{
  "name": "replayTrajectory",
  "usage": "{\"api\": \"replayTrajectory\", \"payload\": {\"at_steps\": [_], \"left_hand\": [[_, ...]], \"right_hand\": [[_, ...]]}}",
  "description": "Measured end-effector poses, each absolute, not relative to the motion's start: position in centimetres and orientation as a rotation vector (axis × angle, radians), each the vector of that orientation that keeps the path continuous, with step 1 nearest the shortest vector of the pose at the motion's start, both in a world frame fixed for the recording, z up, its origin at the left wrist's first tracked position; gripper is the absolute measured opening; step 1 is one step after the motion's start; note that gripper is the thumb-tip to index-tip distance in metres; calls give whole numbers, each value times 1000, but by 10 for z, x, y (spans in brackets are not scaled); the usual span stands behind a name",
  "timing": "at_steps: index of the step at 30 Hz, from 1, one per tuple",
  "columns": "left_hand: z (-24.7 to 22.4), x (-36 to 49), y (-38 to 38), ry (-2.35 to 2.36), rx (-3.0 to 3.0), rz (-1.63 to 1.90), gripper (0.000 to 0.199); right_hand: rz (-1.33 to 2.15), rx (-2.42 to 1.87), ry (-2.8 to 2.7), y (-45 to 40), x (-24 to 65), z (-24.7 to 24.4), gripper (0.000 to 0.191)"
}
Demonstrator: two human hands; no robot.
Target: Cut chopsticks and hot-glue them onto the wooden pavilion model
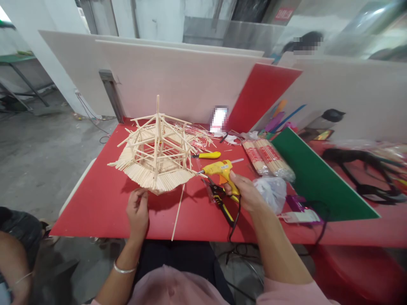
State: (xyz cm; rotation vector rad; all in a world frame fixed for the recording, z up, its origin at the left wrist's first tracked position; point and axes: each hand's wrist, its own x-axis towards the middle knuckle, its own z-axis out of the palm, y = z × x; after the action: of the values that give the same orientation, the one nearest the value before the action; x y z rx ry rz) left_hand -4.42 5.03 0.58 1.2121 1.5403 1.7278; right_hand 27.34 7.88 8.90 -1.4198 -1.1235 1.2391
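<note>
A pagoda-like model of thin wooden sticks [159, 176] stands on the red table [104, 203], with a wide skirt of sticks round an open frame. My left hand [138, 207] is at the skirt's near left edge, its fingers pressed together; what they hold, if anything, is hidden. In my right hand [243, 190] is a yellow glue gun [222, 169], its nozzle pointing left at the skirt's right edge. Below the model a long stick [178, 212] reaches to the table's front edge. Black and yellow pliers [222, 205] lie under the glue gun.
Behind the glue gun lie a yellow cutter [208, 155] and loose sticks [203, 137]. A lit phone [219, 119] leans at the back panel. To the right are packed sticks [267, 159], a plastic bag [271, 192] and a green board [324, 178]. Another person's arm [14, 262] shows at lower left.
</note>
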Motion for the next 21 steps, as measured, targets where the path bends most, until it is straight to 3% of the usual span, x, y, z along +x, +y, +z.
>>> {"api": "replayTrajectory", "payload": {"at_steps": [21], "left_hand": [[3,-46,50,1587,1279,1700,15]], "right_hand": [[1159,-1435,-1077,65,274,82,55]]}}
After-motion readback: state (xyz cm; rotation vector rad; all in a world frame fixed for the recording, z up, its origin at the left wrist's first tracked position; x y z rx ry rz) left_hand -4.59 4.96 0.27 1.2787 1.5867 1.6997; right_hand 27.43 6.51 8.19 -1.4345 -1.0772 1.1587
